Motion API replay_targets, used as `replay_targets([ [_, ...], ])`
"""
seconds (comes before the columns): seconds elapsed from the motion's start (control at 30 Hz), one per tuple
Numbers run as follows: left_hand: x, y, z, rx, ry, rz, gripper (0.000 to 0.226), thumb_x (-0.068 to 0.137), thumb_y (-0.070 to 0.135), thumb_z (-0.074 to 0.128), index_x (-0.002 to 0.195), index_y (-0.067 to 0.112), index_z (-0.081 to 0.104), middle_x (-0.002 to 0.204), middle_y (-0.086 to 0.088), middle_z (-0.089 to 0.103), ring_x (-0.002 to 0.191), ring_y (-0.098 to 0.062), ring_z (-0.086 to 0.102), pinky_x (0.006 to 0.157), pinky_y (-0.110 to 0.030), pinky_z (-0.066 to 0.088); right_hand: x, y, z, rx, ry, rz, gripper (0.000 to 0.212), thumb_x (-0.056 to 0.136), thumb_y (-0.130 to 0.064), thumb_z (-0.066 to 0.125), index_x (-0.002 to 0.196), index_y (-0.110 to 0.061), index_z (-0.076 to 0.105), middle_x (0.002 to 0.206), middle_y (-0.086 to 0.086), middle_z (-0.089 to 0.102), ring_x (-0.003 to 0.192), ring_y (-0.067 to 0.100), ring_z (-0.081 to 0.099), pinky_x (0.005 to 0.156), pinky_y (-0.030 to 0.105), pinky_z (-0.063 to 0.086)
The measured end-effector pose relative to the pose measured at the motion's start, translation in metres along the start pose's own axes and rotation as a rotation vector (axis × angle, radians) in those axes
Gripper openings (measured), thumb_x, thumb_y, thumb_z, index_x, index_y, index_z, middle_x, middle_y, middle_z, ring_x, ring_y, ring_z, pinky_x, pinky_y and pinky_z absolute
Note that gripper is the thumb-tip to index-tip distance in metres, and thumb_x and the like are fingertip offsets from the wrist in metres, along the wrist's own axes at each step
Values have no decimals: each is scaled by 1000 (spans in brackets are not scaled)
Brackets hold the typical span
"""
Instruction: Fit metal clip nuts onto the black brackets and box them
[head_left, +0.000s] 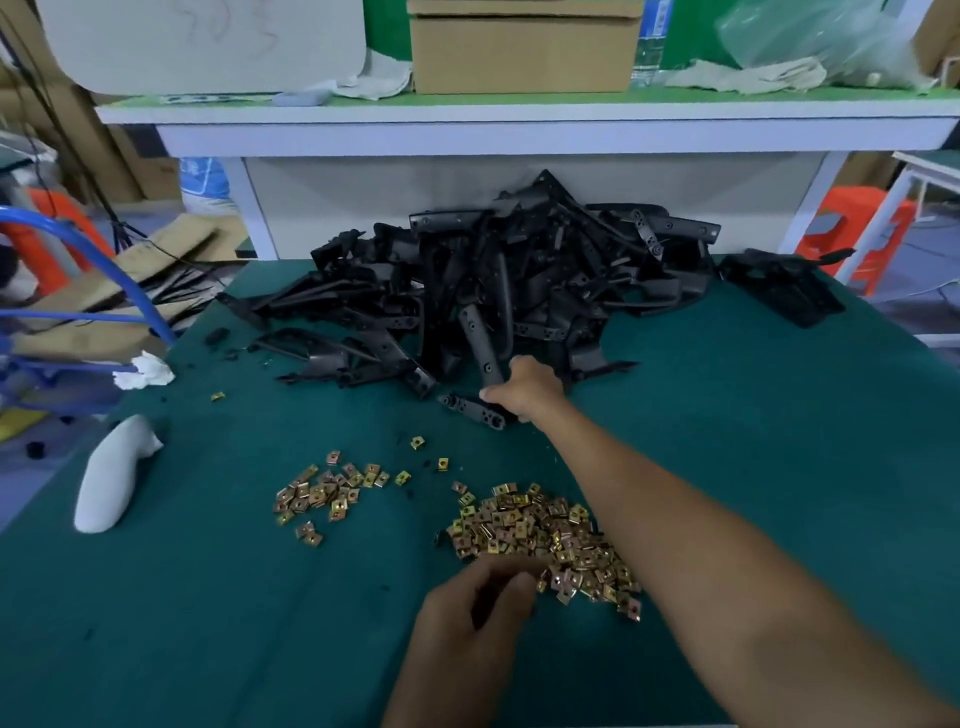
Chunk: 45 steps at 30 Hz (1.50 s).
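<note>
Closest to you is your left hand (478, 608). It sits low on the green table (208, 597) with its fingers curled. The fingertips touch the near edge of the big heap of clip nuts (540, 535). I cannot tell if a nut is pinched in there or not, because that part is blurry.

The big heap lies just past that hand and a bit to the right. A small heap of clip nuts (322, 493) lies off to the left, well apart from both hands.

Your right arm goes over the big heap to the far side. Your right hand (527, 387) is closed around the near end of a black bracket (480, 343). That bracket is a long strip. It points away from you, from your hand up into the pile of brackets (519, 260). Another bracket (475, 410) lies flat just under the hand, and it points sideways.

So the bracket is far from you and the nuts are near. I think the next job is to pull the strip straight back along its length, toward your left hand and the nuts.

Farthest off, a cardboard box (524, 52) stands on the shelf (519, 111).
</note>
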<state>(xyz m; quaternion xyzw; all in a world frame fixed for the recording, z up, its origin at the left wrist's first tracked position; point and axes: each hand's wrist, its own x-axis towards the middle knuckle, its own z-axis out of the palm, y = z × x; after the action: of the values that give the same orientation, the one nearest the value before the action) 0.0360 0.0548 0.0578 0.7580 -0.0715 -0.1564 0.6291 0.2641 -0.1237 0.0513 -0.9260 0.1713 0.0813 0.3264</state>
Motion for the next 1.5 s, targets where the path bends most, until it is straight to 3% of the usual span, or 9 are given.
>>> replay_targets([
  [0.13, 7, -6, -16, 240, 110, 73, 22, 98, 35, 59, 95, 55, 68, 91, 27, 70, 80, 2, 64, 63, -17, 50, -5, 9, 1, 353, -134, 13, 69, 100, -19, 66, 159, -12, 31, 147, 10, 47, 89, 20, 61, 67, 31, 60],
  [0.33, 56, -19, -20, 647, 230, 282, 17, 101, 26, 57, 112, 30, 70, 105, 16, 65, 101, -6, 55, 82, -20, 44, -90, 70, -18, 904, -12, -22, 12, 96, -17, 70, 104, -9, 67, 84, 3, 67, 61, 12, 62, 52, 27, 54],
  [0.53, 118, -21, -3, 1020, 97, 318, 33, 105, 24, 48, 134, 22, 63, 129, -6, 57, 116, -26, 46, 100, -35, 42, -213, 134, 1, 1133, 225, 55, 7, 92, -2, 67, 86, -3, 63, 67, 11, 63, 52, 17, 56, 43, 27, 46],
  [0.7, 128, -14, -1, 1039, 51, 267, 12, 101, 25, 57, 107, 23, 67, 114, 0, 63, 109, -21, 51, 98, -32, 41, -256, 154, 19, 1132, 290, 92, 14, 94, -3, 67, 84, 5, 63, 59, 18, 57, 52, 28, 53, 48, 38, 46],
  [0.83, 112, -7, 3, 771, 67, 275, 9, 103, 21, 53, 107, 18, 62, 100, 3, 67, 99, -19, 60, 87, -37, 50, -258, 151, 23, 1162, 332, 45, 14, 94, -4, 67, 83, 4, 61, 60, 20, 58, 51, 29, 54, 47, 37, 47],
  [1.0, 83, -4, 5, 507, 119, 242, 20, 105, 24, 51, 118, 28, 66, 111, 16, 66, 102, 3, 59, 79, -5, 41, -248, 137, 25, 1332, 280, 3, 13, 95, 0, 62, 82, -3, 58, 66, 15, 63, 48, 20, 55, 39, 31, 46],
  [1.1, 66, -2, 7, 300, 76, 197, 22, 105, 26, 52, 102, 40, 69, 98, 22, 69, 95, 5, 61, 76, -10, 45, -243, 132, 28, 1392, 242, 6, 15, 96, 2, 59, 82, -3, 54, 61, 12, 59, 45, 18, 54, 39, 29, 46],
  [1.23, 39, -4, 17, 23, -25, 93, 28, 102, 22, 59, 104, 45, 74, 98, 18, 74, 92, 4, 66, 80, -13, 48, -241, 132, 29, 1441, 219, -15, 20, 95, 1, 59, 76, -5, 54, 57, 12, 56, 41, 20, 52, 36, 30, 44],
  [1.5, 17, -3, 34, -533, -111, -141, 12, 89, 8, 64, 99, 2, 67, 93, -11, 72, 85, -19, 68, 74, -29, 58, -243, 135, 30, 1463, 201, -46, 17, 90, -5, 63, 77, -6, 53, 59, 13, 57, 37, 21, 51, 35, 29, 43],
])
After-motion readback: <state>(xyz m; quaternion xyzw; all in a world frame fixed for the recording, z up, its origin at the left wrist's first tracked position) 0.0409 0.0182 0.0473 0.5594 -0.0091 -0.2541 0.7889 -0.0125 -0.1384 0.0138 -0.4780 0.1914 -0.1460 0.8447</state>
